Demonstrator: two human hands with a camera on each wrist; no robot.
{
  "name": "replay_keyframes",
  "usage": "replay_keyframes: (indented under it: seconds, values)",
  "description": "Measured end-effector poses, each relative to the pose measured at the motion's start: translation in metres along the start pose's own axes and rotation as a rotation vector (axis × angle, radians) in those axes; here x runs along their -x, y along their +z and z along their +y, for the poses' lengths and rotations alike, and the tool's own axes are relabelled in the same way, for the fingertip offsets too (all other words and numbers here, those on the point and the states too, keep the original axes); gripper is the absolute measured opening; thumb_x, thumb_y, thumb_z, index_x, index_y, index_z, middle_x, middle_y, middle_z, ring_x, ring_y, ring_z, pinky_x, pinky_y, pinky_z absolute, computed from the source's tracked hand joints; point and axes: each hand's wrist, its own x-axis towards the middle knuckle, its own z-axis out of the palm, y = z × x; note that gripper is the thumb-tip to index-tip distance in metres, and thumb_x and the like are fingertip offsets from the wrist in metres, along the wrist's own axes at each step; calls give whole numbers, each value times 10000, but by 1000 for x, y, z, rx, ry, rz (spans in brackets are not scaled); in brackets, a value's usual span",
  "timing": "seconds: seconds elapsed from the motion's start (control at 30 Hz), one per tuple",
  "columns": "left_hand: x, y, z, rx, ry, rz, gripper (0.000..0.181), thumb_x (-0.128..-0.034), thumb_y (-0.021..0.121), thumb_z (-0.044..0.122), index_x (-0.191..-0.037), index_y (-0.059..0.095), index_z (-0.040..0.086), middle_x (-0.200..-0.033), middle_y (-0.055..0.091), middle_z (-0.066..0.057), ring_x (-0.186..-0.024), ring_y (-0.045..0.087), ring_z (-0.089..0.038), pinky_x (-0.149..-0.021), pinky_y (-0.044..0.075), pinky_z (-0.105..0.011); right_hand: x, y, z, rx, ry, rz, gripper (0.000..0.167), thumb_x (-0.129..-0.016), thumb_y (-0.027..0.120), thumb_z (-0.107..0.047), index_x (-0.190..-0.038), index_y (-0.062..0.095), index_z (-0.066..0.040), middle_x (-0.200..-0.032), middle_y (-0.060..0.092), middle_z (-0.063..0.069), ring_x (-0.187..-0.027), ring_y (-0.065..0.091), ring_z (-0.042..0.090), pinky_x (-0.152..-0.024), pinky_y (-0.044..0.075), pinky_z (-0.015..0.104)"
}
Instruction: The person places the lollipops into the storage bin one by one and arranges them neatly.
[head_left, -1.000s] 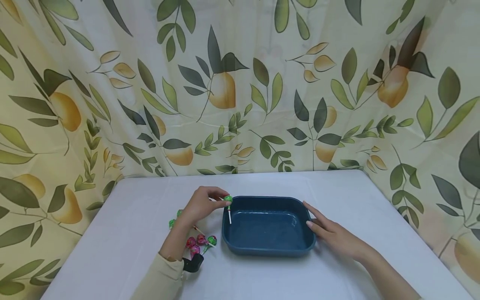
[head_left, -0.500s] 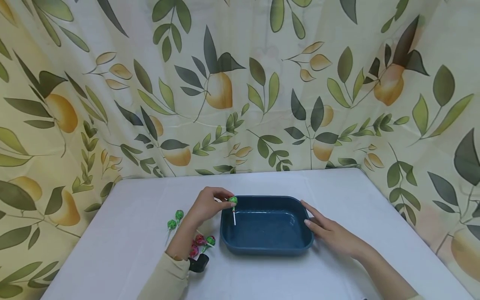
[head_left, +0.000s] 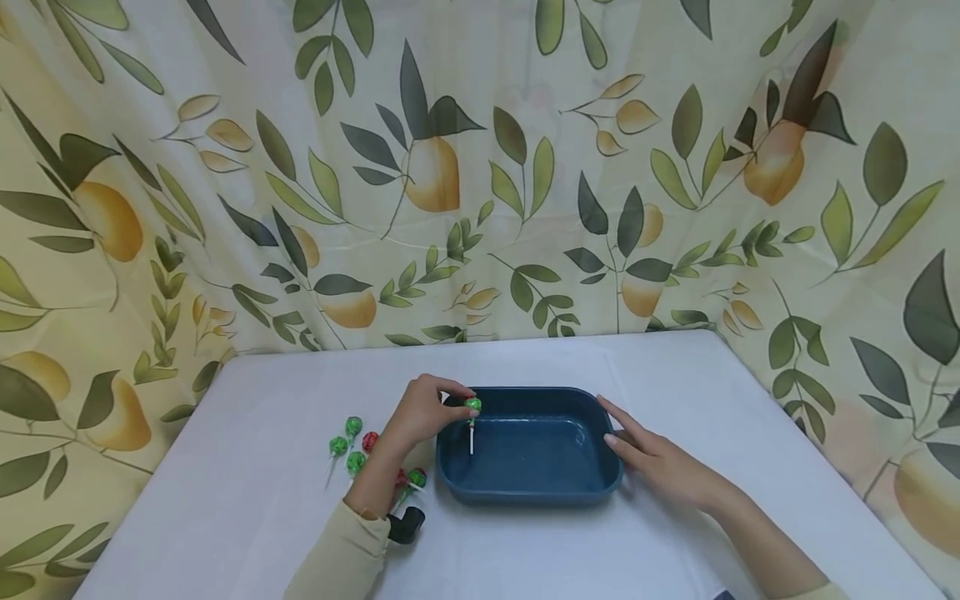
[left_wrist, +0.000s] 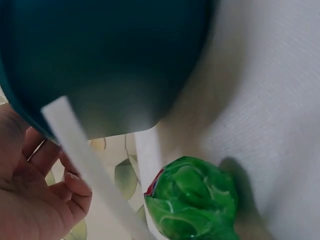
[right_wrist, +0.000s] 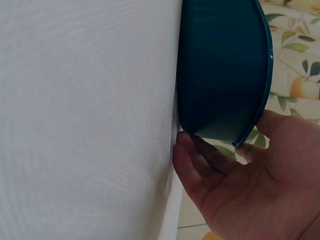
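My left hand [head_left: 426, 408] pinches a green-wrapped lollipop [head_left: 472, 405] above the left end of a dark blue rectangular dish [head_left: 525, 500]. Its white stick hangs down over the dish's inside. At the opposite end my right hand [head_left: 667, 467] holds the dish, thumb and forefinger at the rim; in the right wrist view its other fingers [right_wrist: 197, 172] lie against the outer wall near the base. Left of the dish lie several green and red lollipops [head_left: 353, 426], partly covered by my left forearm. Close up in the left wrist view are another green lollipop [left_wrist: 192, 197] and a white stick [left_wrist: 95, 170].
A white cloth covers the table [head_left: 285, 400]. Behind it hangs a curtain [head_left: 480, 183] printed with leaves and fruit. The black wrist camera [head_left: 407, 526] on my left arm sits close by the loose lollipops.
My left hand has moved slightly right with the lollipop, further in over the dish. More of the loose lollipops show beside my left forearm. The right hand keeps its place on the dish.
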Motion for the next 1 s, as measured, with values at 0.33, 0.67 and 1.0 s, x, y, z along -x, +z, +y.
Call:
replay_keyframes:
  seconds: [0.33,0.67,1.0]
  values:
    - [3,4,7,-110,-13,49,225,-856,877,183,-1076,836,157,-1097,765,-45,-1179,631,-306,-1041,431,-555,-2,-1,0,4,-9,2,633,-1099,462,-467,-1657,173,-385,-1521,465,261,-1392,443,453,-1068,316,707]
    - [5,13,1,-175,21,54,229,-847,884,196,-1069,837,169,-1113,761,-54,-1156,662,-290,-986,503,-489,-1,1,1,-17,4,-2,647,-1095,471,-471,-1659,172,-370,-1521,466,260,-1382,456,447,-1063,320,711]
    - [9,15,-1,-224,44,77,204,-838,893,221,-1032,840,185,-1090,764,-17,-1134,660,-271,-984,499,-481,0,1,-2,-9,-18,3,639,-1102,463,-455,-1662,171,-356,-1533,449,269,-1413,413,465,-1079,304,703]
